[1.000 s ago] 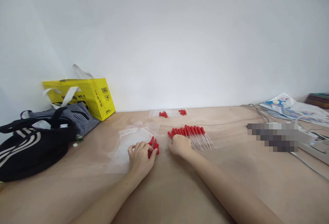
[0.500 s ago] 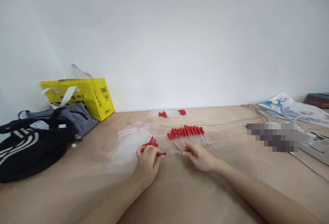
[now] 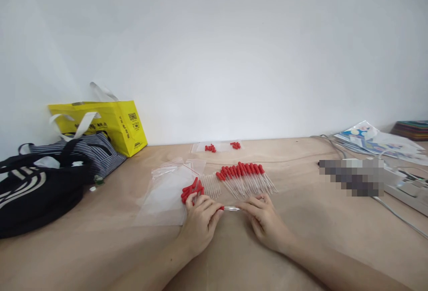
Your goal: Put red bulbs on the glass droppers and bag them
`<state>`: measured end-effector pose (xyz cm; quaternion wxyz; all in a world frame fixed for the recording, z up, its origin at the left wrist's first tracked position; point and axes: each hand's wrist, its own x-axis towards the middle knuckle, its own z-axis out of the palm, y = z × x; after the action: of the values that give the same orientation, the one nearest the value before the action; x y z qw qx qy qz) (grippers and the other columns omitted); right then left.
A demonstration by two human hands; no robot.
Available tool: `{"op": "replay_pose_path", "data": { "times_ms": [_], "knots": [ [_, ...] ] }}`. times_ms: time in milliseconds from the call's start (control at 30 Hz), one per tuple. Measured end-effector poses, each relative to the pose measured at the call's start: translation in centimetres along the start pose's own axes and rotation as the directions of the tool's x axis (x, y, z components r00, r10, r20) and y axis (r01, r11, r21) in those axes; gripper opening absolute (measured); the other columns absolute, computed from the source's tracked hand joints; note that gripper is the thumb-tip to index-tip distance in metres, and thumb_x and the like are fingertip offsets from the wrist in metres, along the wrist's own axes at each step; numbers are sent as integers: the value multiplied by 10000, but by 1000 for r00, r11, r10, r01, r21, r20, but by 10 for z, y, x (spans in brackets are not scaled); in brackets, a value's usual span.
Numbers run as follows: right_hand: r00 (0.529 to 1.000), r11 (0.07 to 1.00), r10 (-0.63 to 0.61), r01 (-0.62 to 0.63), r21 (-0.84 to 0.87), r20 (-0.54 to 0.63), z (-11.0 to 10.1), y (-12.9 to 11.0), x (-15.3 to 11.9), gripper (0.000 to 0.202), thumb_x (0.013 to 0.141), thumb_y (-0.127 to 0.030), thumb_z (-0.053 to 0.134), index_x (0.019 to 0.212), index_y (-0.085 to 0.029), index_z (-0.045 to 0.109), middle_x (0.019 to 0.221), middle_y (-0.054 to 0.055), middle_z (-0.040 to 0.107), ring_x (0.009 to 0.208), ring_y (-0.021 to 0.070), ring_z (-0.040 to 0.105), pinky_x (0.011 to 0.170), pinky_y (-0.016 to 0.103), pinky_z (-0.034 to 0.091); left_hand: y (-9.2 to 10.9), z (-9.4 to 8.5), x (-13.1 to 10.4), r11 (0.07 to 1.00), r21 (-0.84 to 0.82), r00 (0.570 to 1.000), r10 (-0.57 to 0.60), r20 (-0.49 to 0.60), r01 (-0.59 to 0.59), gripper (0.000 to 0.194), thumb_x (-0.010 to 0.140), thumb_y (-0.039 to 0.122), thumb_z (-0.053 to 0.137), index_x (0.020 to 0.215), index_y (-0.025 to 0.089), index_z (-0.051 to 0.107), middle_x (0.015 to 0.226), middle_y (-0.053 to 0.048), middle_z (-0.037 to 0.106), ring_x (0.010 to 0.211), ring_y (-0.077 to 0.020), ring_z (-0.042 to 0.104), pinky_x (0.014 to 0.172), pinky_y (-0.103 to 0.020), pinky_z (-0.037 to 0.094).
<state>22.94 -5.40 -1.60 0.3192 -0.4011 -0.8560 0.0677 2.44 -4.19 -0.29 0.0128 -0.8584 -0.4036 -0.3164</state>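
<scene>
My left hand (image 3: 203,219) pinches a red rubber bulb (image 3: 221,208) by its side. From the bulb's open end a clear glass dropper tube (image 3: 231,208) runs level to my right hand (image 3: 264,219), whose fingers are closed on its far end. Whether the tube sits inside the bulb or only touches it, I cannot tell. Just beyond my left hand lies a pile of loose red bulbs (image 3: 190,189). Beside it are several bare glass tubes (image 3: 211,185) in a row. A row of droppers with red bulbs fitted (image 3: 247,176) lies beyond my right hand.
Clear zip bags (image 3: 160,197) lie left of my hands. Another bag (image 3: 198,147) with red bulbs and tubes rests near the wall. Farther left stand a yellow bag (image 3: 130,126), a striped bag and a black bag (image 3: 40,197). A power strip (image 3: 406,195) and cables are at right.
My left hand has moved right and nearer with a red bulb, away from the pile. My right hand has shifted slightly right and nearer, and the tube now meets the bulb.
</scene>
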Motion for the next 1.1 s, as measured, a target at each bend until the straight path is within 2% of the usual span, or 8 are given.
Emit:
{"op": "replay_pose_path", "data": {
  "times_ms": [233,433,600,867,1100],
  "knots": [
    [999,995,-29,28,-95,-17,6,-3,1,369,803,-94,378,1111,-235,523,742,19,577,666,125,477,694,295,289,1,-1,0,999,-18,999,-38,28,39,151,833,212,425,801,218,573,729,23,636,763,-157,524,842,-407,214],
    [986,973,-162,154,-171,-32,5,0,2,468,701,-11,350,1062,-232,551,701,-1,554,588,110,426,665,300,237,3,-3,-2,999,-39,998,-4,65,6,142,823,213,442,753,215,566,689,30,622,751,-149,522,835,-383,230],
    [975,957,-219,211,-198,-22,5,1,4,378,664,-25,340,889,-184,598,617,-14,500,529,101,368,654,295,219,5,-3,-3,998,-57,995,41,90,-36,142,824,203,430,736,204,542,688,29,606,757,-143,511,849,-376,219],
    [976,964,-211,200,-177,-45,12,-2,7,260,693,-52,357,772,-170,575,596,-12,509,523,92,365,643,283,203,4,3,-5,993,-53,990,113,80,-109,147,816,211,419,734,200,540,703,5,598,774,-162,502,854,-396,224],
    [983,969,-183,174,-175,-36,15,-8,11,216,754,-90,362,727,-171,559,622,-10,540,538,92,388,635,281,201,5,3,-4,995,-53,993,90,76,-86,146,813,207,437,720,204,549,693,17,610,779,-154,512,874,-400,209]
  ]
}}
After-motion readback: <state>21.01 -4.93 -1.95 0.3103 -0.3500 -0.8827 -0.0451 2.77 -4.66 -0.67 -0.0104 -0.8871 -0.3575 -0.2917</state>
